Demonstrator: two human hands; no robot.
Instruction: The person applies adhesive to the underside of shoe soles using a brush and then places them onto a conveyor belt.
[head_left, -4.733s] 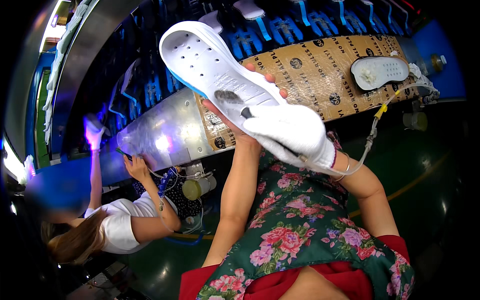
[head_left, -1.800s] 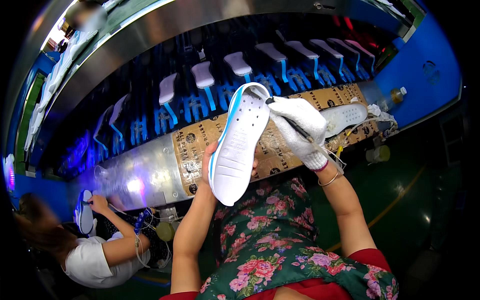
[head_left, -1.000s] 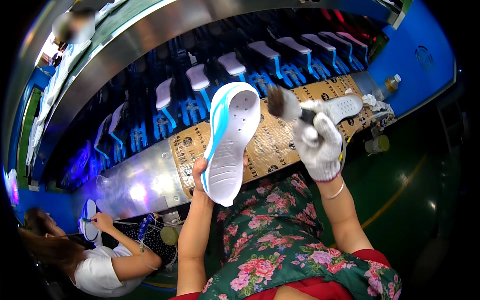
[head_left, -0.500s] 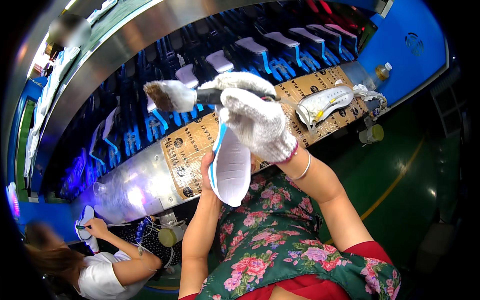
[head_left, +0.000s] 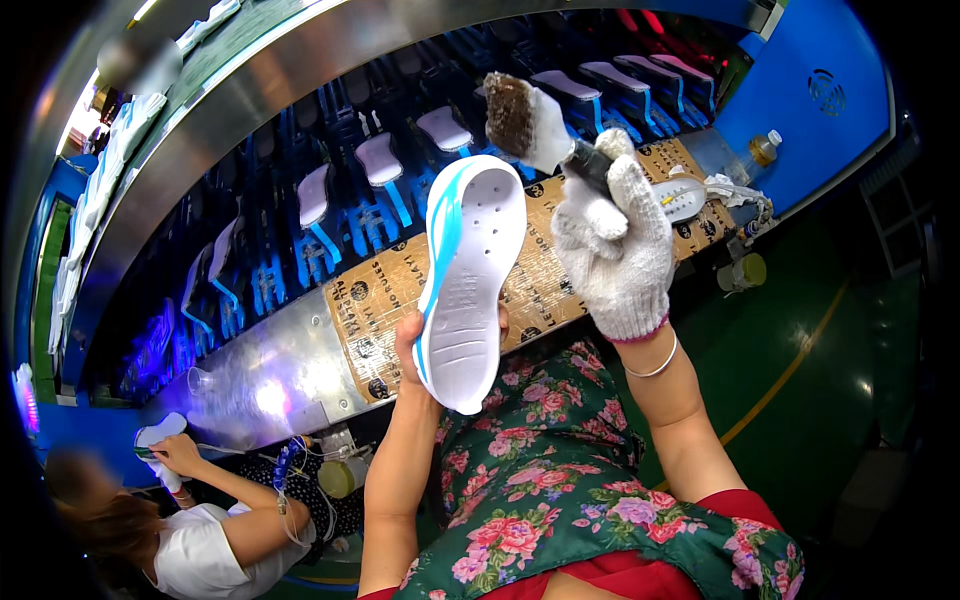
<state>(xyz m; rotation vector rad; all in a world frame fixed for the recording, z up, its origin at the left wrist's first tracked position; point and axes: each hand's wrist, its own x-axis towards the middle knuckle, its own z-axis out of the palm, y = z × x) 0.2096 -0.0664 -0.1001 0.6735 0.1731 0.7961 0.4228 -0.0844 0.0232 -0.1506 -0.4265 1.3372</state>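
A white shoe sole (head_left: 470,275) with a blue side stripe stands nearly upright before me, its hollow inner face toward me. My left hand (head_left: 408,345), bare, grips its lower end from behind, the thumb at the left edge. To the right of the sole, my right hand (head_left: 618,235) in a white knit glove is closed on the dark handle of a brush (head_left: 530,120). The brush has brown bristles and a whitish wrapped collar. Its bristles point up and left, above the sole's toe and apart from it.
Beyond a cardboard-covered ledge (head_left: 375,300), a machine carries rows of pads on blue holders (head_left: 380,160). A wired sole-shaped piece (head_left: 680,200) lies on the ledge at right, near a bottle (head_left: 765,148). At lower left a co-worker (head_left: 215,540) handles another sole (head_left: 160,432).
My right hand with the brush has moved right, off the sole, and the bristles have swung upward. The sole's upper half is now uncovered. The co-worker's hand and sole have shifted slightly.
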